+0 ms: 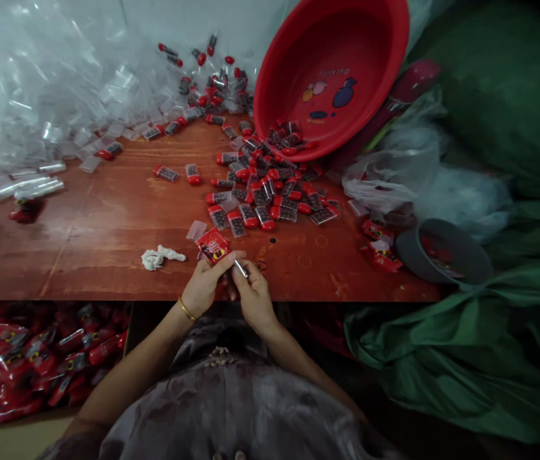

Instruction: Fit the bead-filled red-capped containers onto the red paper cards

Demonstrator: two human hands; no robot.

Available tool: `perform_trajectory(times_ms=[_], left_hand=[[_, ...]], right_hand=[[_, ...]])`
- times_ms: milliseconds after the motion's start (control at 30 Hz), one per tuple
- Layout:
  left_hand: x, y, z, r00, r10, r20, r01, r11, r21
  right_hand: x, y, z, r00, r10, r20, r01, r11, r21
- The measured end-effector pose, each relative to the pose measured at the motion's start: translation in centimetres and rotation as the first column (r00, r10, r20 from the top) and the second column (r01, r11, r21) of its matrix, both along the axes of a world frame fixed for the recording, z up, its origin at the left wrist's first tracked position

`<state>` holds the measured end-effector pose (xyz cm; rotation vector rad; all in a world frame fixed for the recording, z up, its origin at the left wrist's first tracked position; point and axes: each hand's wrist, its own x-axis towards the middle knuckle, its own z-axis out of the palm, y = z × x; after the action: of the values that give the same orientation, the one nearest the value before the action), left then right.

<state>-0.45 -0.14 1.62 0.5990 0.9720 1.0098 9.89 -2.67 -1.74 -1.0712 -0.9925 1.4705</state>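
Note:
At the front edge of the table both hands are close together. My left hand [206, 281], with a gold bangle at the wrist, pinches a red printed packet [213, 243]. My right hand [254, 295] has its thumb and fingers closed on a small shiny silvery piece [241, 269]; its exact kind is unclear. Just behind the packet lies a clear plastic sleeve [197, 230]. A heap of small red-capped clear cases [262, 191] with dark contents spreads beyond my hands. Left of them sits a crumpled white tissue [159, 257].
A red basin [270, 70] tips toward me over the heap. Clear plastic sleeves [59, 83] pile at back left. A grey bowl [408, 249], plastic bags [394, 166] and green cloth [442, 338] lie right. A box of red packets [34, 351] stands below left.

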Motion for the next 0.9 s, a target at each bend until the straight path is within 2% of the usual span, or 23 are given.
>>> perform_trajectory(times_ms=[100, 167, 267, 367, 467, 533, 600, 633, 667, 733, 767, 800, 833, 867, 900], left_hand=[[-0.2, -0.1, -0.1, 0.995, 0.091, 0.027, -0.091, 0.996, -0.010], [-0.1, -0.4, -0.3, 0.994, 0.104, 0.022, -0.104, 0.994, -0.021], [0.3, -1.1, -0.5, 0.997, 0.080, 0.022, -0.079, 0.996, -0.051], [0.3, -1.9, -0.5, 0.994, 0.056, 0.098, -0.046, 0.993, -0.107], [-1.3, -2.9, -0.3, 0.984, 0.027, 0.177, 0.001, 0.988, -0.155], [-3.9, -3.8, -0.3, 0.986, 0.079, 0.144, -0.050, 0.979, -0.196], [-7.7, -5.1, -0.5, 0.972, 0.233, 0.043, -0.216, 0.945, -0.245], [-9.9, -5.8, -0.6, 0.945, 0.327, -0.013, -0.319, 0.909, -0.268], [-12.3, -6.6, -0.8, 0.892, 0.448, -0.063, -0.446, 0.849, -0.285], [-16.8, -8.3, -1.1, 0.741, 0.655, -0.145, -0.663, 0.683, -0.307], [-18.8, -9.1, -1.2, 0.705, 0.690, -0.165, -0.698, 0.632, -0.337], [-20.3, -9.9, -1.3, 0.632, 0.744, -0.216, -0.768, 0.565, -0.303], [-21.4, -10.7, -1.4, 0.595, 0.760, -0.263, -0.802, 0.536, -0.265], [-21.9, -11.3, -1.5, 0.593, 0.744, -0.308, -0.805, 0.534, -0.258], [-21.9, -11.8, -1.7, 0.609, 0.717, -0.339, -0.793, 0.566, -0.227]], right_hand=[[0.5, -0.1, 0.5, 0.992, 0.117, 0.040, -0.118, 0.993, 0.030], [0.7, 0.0, 0.8, 0.987, 0.139, 0.078, -0.143, 0.988, 0.049], [0.4, 0.3, 0.8, 0.991, 0.089, 0.104, -0.094, 0.995, 0.043], [-0.3, 0.8, 0.5, 0.990, 0.067, 0.123, -0.065, 0.998, -0.019], [-0.7, 1.5, 0.7, 0.952, 0.097, 0.290, -0.113, 0.993, 0.041], [-0.4, 2.5, 1.2, 0.848, 0.086, 0.522, -0.193, 0.969, 0.153], [0.3, 4.2, 1.6, 0.660, -0.020, 0.751, -0.259, 0.932, 0.252], [0.7, 5.3, 1.7, 0.548, -0.104, 0.830, -0.274, 0.915, 0.296], [1.2, 6.5, 1.5, 0.434, -0.171, 0.884, -0.300, 0.898, 0.321], [2.0, 8.6, 0.6, 0.258, -0.255, 0.932, -0.358, 0.870, 0.338], [2.4, 9.3, -0.1, 0.203, -0.272, 0.941, -0.392, 0.858, 0.333], [2.8, 9.7, -0.7, 0.169, -0.285, 0.944, -0.417, 0.847, 0.330], [3.2, 9.7, -1.4, 0.148, -0.294, 0.944, -0.434, 0.839, 0.329], [3.6, 9.4, -1.9, 0.138, -0.301, 0.944, -0.446, 0.832, 0.330], [4.1, 8.9, -2.3, 0.133, -0.306, 0.943, -0.452, 0.828, 0.333]])
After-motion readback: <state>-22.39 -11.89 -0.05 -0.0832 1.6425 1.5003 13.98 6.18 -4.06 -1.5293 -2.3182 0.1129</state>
